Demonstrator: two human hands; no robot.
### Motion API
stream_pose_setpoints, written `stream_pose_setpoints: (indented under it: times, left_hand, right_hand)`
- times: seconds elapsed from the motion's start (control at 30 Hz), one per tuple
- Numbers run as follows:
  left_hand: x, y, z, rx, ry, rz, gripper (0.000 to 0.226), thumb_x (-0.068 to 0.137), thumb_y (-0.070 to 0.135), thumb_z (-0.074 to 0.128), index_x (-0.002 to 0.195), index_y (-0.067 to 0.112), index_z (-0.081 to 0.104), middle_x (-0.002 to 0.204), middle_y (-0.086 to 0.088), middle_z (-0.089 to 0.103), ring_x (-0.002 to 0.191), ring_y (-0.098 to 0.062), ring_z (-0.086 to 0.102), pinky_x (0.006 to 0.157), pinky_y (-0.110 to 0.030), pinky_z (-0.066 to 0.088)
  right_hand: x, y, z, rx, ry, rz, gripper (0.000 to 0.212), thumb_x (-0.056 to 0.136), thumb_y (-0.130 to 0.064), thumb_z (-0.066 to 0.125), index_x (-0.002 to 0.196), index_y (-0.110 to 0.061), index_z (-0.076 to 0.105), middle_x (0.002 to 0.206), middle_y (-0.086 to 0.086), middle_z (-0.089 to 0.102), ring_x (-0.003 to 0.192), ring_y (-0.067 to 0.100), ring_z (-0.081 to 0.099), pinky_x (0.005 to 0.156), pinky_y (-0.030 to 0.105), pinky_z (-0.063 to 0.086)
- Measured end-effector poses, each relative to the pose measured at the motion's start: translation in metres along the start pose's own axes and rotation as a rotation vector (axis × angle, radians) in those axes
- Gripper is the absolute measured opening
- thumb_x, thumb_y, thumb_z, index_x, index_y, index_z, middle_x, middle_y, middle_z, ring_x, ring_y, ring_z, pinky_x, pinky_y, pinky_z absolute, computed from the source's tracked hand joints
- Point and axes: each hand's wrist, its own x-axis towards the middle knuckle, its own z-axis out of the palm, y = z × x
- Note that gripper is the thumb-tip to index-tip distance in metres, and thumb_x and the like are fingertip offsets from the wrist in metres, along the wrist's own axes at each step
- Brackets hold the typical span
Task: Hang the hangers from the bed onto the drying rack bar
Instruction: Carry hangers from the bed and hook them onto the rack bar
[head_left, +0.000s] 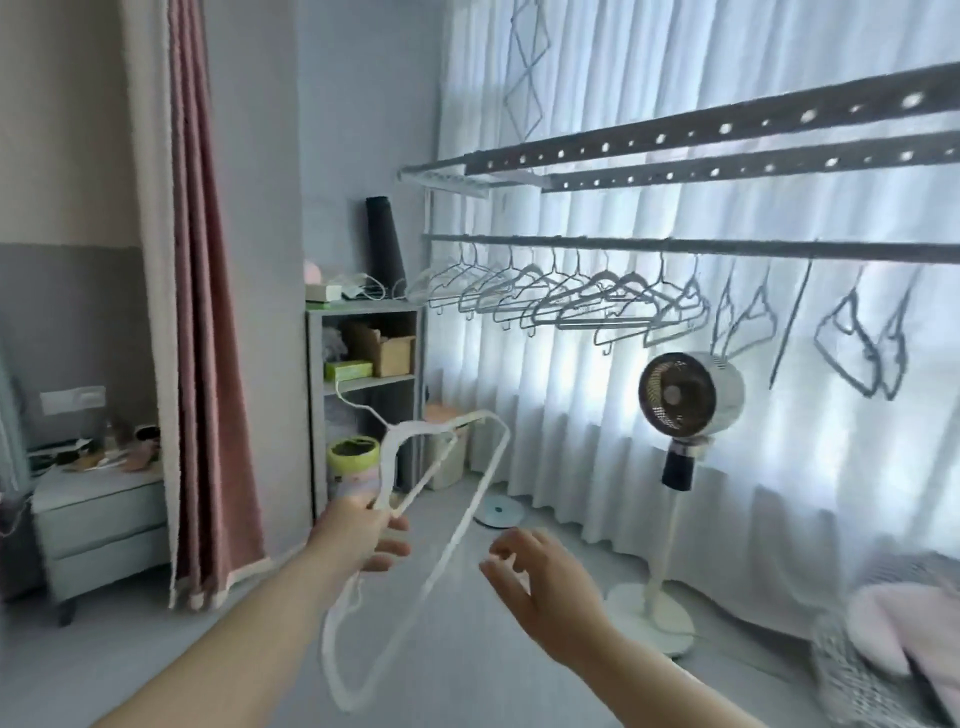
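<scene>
Backlit wht curtains (571, 78), gry floor (156, 649), fan (685, 400)

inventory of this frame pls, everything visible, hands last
held hanger: at least one, white, in front of the person above the floor; exact count unclear
rack bar: one, grey, across the window
hung hangers: many, pale grey, on the rack bar; more spaced out to the right
upper rails: two, grey, perforated, above the bar
fan: one, white, standing on the floor under the bar
shelf unit: one, grey, in the corner
pink curtain: one, left
white curtains: over the window
nightstand: one, pale green, far left
bedding: pink, lower right
left hand: grips the held hanger
right hand: fingers spread, holds nothing
</scene>
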Motion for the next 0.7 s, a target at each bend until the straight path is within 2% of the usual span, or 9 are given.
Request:
stream_pose_setpoints:
  times: [0.07,0.13,0.23,0.33,0.47,0.7]
  left_hand:
    - [-0.016,0.02,0.032,0.102,-0.145,0.08,0.018,0.096,0.004,0.036,0.103,0.01,0.051,0.083,-0.006,0.062,0.052,-0.013,0.058,0.038,-0.015,0.043]
    - [-0.03,0.038,0.063,0.199,-0.297,0.163,0.015,0.097,0.009,0.039,0.1,0.013,0.054,0.081,-0.001,0.064,0.052,-0.01,0.061,0.047,-0.017,0.045]
    - [-0.052,0.063,0.11,0.299,-0.48,0.281,0.014,0.096,0.016,0.045,0.093,0.022,0.058,0.08,0.002,0.067,0.049,-0.003,0.061,0.049,-0.014,0.046]
    - [-0.069,0.082,0.152,0.33,-0.626,0.379,0.012,0.095,0.021,0.047,0.093,0.021,0.059,0.08,0.003,0.068,0.051,-0.002,0.061,0.049,-0.012,0.045]
    - [-0.077,0.098,0.207,0.381,-0.764,0.456,0.014,0.095,0.017,0.046,0.089,0.022,0.058,0.077,0.004,0.066,0.051,-0.003,0.061,0.05,-0.014,0.045]
    - [-0.062,0.131,0.308,0.484,-0.934,0.587,0.018,0.094,0.009,0.042,0.087,0.021,0.053,0.07,0.003,0.065,0.039,-0.006,0.052,0.045,-0.016,0.045]
  right_hand:
    - [-0.014,0.03,-0.038,-0.063,0.085,0.083,0.076,0.069,-0.066,0.022,0.118,-0.016,0.052,0.117,-0.006,0.051,0.113,0.013,0.049,0.081,0.014,0.03]
    - [-0.027,0.055,-0.076,-0.148,0.163,0.147,0.066,0.077,-0.058,0.029,0.125,-0.016,0.047,0.131,-0.002,0.043,0.124,0.018,0.041,0.094,0.02,0.031]
    - [-0.047,0.088,-0.13,-0.274,0.297,0.262,0.055,0.085,-0.037,0.04,0.135,-0.016,0.037,0.145,0.001,0.031,0.137,0.023,0.026,0.112,0.031,0.02]
    - [-0.072,0.12,-0.174,-0.422,0.312,0.394,0.049,0.092,-0.027,0.044,0.139,-0.021,0.03,0.146,-0.004,0.03,0.138,0.017,0.023,0.113,0.029,0.014]
    - [-0.105,0.155,-0.22,-0.462,0.26,0.471,0.035,0.093,-0.025,0.046,0.128,-0.026,0.042,0.134,-0.011,0.046,0.13,0.01,0.035,0.109,0.023,0.021]
    - [-0.132,0.218,-0.274,-0.62,0.287,0.59,0.037,0.094,-0.028,0.046,0.13,-0.027,0.042,0.134,-0.016,0.047,0.128,0.006,0.039,0.106,0.018,0.025]
